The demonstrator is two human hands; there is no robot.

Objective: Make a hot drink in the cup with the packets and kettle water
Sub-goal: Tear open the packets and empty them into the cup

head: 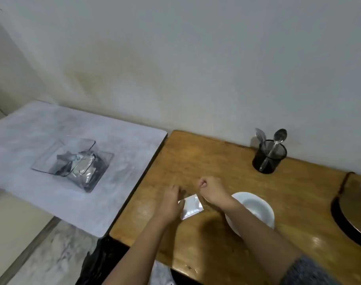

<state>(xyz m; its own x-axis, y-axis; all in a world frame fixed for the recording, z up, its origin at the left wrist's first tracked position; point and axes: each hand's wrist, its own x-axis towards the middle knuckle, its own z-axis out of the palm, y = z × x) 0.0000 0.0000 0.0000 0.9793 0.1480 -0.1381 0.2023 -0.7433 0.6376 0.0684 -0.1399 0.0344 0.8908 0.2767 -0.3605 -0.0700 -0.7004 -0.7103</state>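
A white cup (257, 208) stands on the wooden table (216, 161), partly hidden behind my right forearm. A small white packet (191, 205) sits between my hands, just left of the cup. My left hand (171, 200) grips the packet's left edge. Above the packet's top right corner my right hand (211, 189) is closed in a fist, fingertips pinched; whether it grips the packet's corner I cannot tell. At the far right edge a round dark base with a metallic body, likely the kettle (354, 206), is only partly in view.
A clear glass dish (52, 161) holding several silvery packets (81, 167) sits on a grey marble-look surface (113, 140) to the left. A black mesh holder (270, 157) with spoons (279, 136) stands near the wall. A black bag (101, 262) hangs below the table's front left corner.
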